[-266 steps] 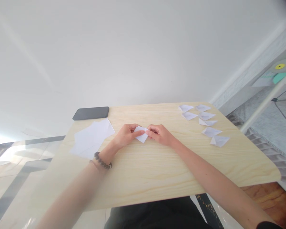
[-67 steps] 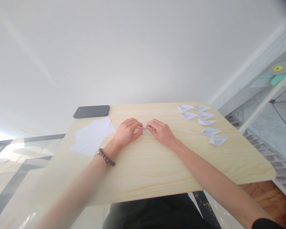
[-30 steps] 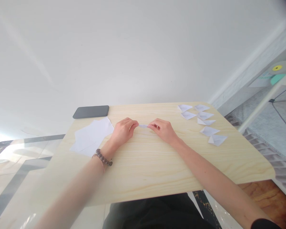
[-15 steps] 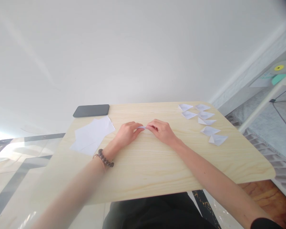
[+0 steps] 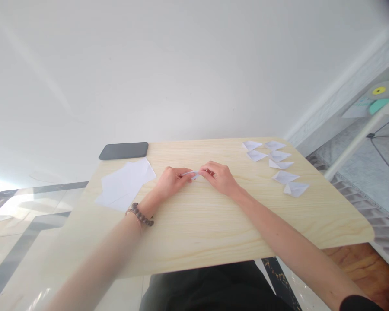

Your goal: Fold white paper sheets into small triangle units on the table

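Note:
A small folded piece of white paper (image 5: 195,174) is pinched between my two hands, just above the middle of the table. My left hand (image 5: 174,180) grips its left end, thumb below and fingers above. At the other end, the fingertips of my right hand (image 5: 219,176) close on the paper. Much of the paper is hidden by the fingers, so its full shape cannot be made out. Several flat sheets of white paper (image 5: 125,183) lie overlapped to the left of my left hand.
Several folded white paper shapes (image 5: 285,177) sit in loose rows at the table's right side. A dark phone (image 5: 123,150) lies at the back left corner. The wooden table (image 5: 194,233) meets a white wall (image 5: 188,77) behind. A white stand leg (image 5: 353,144) rises beyond the right edge.
The fingers of my left hand have shifted slightly, and more of the folded paper shows below the pinch. My right hand has barely moved and keeps its hold.

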A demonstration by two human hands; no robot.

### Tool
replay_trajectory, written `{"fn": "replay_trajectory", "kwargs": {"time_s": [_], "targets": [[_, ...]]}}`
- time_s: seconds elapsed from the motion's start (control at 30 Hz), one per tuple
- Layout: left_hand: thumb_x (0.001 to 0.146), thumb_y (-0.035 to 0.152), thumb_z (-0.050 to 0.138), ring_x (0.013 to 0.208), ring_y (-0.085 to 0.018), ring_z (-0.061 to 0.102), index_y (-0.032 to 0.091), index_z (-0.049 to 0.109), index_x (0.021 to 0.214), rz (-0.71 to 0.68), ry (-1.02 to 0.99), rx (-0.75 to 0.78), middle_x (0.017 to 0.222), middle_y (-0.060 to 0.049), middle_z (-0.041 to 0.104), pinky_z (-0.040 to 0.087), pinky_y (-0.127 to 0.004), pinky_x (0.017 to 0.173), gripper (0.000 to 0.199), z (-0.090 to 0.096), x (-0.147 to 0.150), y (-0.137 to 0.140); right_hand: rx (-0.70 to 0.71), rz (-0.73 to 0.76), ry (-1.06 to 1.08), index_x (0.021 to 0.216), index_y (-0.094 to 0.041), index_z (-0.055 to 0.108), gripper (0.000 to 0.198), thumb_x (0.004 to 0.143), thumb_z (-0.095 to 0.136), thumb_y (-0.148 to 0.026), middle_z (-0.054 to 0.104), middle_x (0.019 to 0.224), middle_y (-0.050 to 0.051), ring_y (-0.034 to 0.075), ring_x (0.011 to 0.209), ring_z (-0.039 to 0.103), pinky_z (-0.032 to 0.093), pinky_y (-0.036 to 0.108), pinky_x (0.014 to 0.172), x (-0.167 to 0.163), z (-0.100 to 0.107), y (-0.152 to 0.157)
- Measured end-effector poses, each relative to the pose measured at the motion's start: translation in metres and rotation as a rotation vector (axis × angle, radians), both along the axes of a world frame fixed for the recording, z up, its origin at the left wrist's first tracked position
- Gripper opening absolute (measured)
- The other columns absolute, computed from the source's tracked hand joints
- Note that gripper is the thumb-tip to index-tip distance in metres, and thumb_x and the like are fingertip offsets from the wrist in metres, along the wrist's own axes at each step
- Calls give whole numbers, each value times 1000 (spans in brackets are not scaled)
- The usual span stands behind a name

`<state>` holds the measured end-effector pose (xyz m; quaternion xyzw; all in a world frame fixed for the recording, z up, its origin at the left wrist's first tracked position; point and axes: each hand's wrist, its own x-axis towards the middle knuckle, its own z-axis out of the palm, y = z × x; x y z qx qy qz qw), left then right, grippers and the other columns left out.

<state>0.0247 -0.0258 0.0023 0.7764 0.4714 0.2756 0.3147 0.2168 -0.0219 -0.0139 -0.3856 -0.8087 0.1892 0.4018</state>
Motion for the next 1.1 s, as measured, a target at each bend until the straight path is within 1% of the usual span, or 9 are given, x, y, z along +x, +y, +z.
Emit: {"fn": "replay_trajectory", "kwargs": {"time_s": [0.1, 0.2, 0.33, 0.47, 0.63, 0.73, 0.83, 1.0, 1.1], "targets": [[82, 48, 40, 62, -14, 58, 15, 67, 91, 7, -73, -72, 76, -4, 69, 43, -21, 58, 43, -1, 0, 0, -29, -18, 5, 77, -17, 59, 21, 83, 47, -34, 59, 74, 2, 9, 63, 51, 42, 21, 58, 4, 1, 2], [83, 47, 38, 63, -14, 59, 15, 66, 90, -9, -112, -91, 79, -5, 69, 44, -22, 60, 44, -1, 0, 0, -69, -19, -2, 77, -18, 60, 20, 82, 49, -35, 60, 73, 2, 9, 61, 51, 42, 21, 58, 8, 2, 2], [82, 47, 42, 58, -13, 58, 16, 66, 87, 8, -115, -88, 77, -4, 69, 44, -22, 60, 39, -1, -1, 1, -110, -2, 11, 77, -18, 60, 20, 82, 48, -33, 59, 72, 1, 8, 60, 52, 43, 20, 56, 9, 3, 1], [78, 47, 49, 67, -14, 60, 15, 64, 93, 8, -202, -164, 79, -5, 68, 44, -21, 59, 38, -2, 0, 0, -103, -22, 27, 76, -17, 59, 19, 82, 49, -32, 59, 71, 1, 8, 59, 53, 44, 20, 56, 7, 2, 1], [72, 45, 57, 59, -12, 57, 17, 65, 89, 56, -148, -138, 70, -1, 67, 40, -19, 51, 34, 1, 1, -2, -91, -22, 50, 77, -18, 59, 19, 82, 49, -33, 60, 73, 1, 8, 59, 53, 44, 20, 55, 6, 3, 0], [73, 46, 55, 52, -11, 54, 18, 67, 84, 83, -110, -112, 63, 0, 66, 37, -19, 47, 33, 3, 0, -2, -92, -15, 47, 76, -18, 60, 19, 82, 49, -33, 60, 72, 2, 9, 59, 53, 44, 20, 54, 5, 4, -1], [74, 49, 54, 49, -11, 52, 17, 68, 82, 79, -101, -143, 58, -1, 65, 37, -19, 46, 36, 3, 0, -2, -72, -19, 37, 75, -18, 60, 20, 82, 49, -33, 60, 71, 1, 9, 60, 53, 44, 20, 56, 5, 5, -1], [82, 49, 40, 57, -12, 55, 15, 68, 85, 10, -143, -176, 80, -6, 69, 43, -22, 56, 44, 0, -2, -3, -59, -44, 41, 76, -18, 59, 20, 82, 48, -33, 59, 72, 2, 9, 59, 52, 44, 20, 56, 6, 5, 0], [85, 47, 36, 56, -11, 53, 14, 68, 79, -32, -133, -149, 76, -5, 68, 42, -21, 57, 46, 1, -3, -3, -63, -31, 31, 76, -17, 59, 20, 83, 47, -33, 59, 72, 2, 8, 59, 52, 44, 20, 56, 7, 5, 1]]}}
